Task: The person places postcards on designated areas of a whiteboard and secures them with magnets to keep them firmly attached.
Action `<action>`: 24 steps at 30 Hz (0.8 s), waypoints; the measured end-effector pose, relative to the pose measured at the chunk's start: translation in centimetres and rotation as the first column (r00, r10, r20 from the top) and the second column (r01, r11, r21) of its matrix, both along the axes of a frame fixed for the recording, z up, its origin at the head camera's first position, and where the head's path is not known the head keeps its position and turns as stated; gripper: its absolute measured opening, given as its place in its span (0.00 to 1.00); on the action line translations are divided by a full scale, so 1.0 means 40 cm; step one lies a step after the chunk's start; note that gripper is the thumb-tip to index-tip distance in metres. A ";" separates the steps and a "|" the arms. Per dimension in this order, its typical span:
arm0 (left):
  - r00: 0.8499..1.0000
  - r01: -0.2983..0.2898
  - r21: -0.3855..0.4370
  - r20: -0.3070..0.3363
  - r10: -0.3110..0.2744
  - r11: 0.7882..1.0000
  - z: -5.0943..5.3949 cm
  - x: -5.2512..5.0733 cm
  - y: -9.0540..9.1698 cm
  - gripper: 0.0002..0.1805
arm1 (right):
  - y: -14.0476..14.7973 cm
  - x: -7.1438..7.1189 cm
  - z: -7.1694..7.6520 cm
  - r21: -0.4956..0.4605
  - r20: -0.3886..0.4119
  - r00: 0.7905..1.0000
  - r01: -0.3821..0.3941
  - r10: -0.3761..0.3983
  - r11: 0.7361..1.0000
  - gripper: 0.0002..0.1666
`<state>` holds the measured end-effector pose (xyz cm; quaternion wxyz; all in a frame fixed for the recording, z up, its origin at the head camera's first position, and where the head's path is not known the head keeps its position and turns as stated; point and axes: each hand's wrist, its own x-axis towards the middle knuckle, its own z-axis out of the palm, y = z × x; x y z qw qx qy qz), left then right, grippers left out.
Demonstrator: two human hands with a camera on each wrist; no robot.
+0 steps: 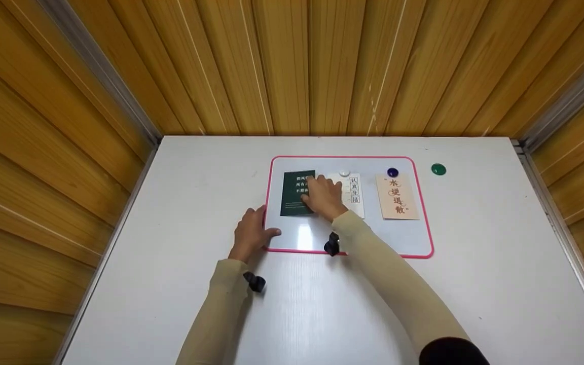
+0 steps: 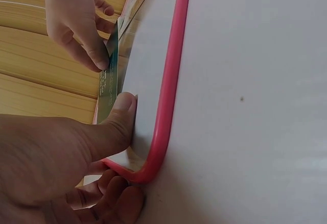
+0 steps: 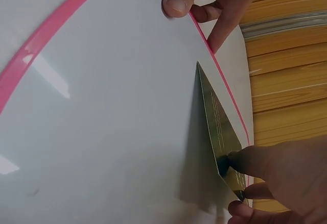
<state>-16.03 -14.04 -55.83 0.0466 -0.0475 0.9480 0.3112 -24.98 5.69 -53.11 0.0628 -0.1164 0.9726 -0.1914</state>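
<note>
A whiteboard [image 1: 373,238] with a pink rim lies on the white table. My left hand [image 1: 250,234] grips its left edge, the thumb on top and the curled fingers at the rim in the left wrist view. My right hand [image 1: 324,196] pinches a dark green card [image 1: 294,200] by its right edge. Thumb and fingers meet the card [image 3: 217,119] in the right wrist view, where it stands tilted over the board. Beside that hand lies a white card [image 1: 357,205], partly covered by it, with a white round magnet [image 1: 344,173] at its top edge.
A peach card [image 1: 398,203] sits on the board's right side, with a dark blue round magnet [image 1: 392,172] at its top. On the table [image 1: 489,243], right of the board, lies a green round magnet [image 1: 438,169]. Wood-patterned walls [image 1: 292,66] enclose the table.
</note>
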 end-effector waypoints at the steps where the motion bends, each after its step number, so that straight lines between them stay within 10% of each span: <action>1: 1.000 0.000 0.000 0.002 0.000 1.000 0.000 0.000 0.000 0.45 | -0.001 0.001 -0.001 0.003 0.001 1.000 -0.002 0.002 1.000 0.28; 24: 1.000 -0.002 0.001 0.002 0.002 1.000 -0.010 -0.004 -0.003 0.44 | -0.011 0.006 -0.007 0.079 -0.006 1.000 -0.025 0.026 0.997 0.23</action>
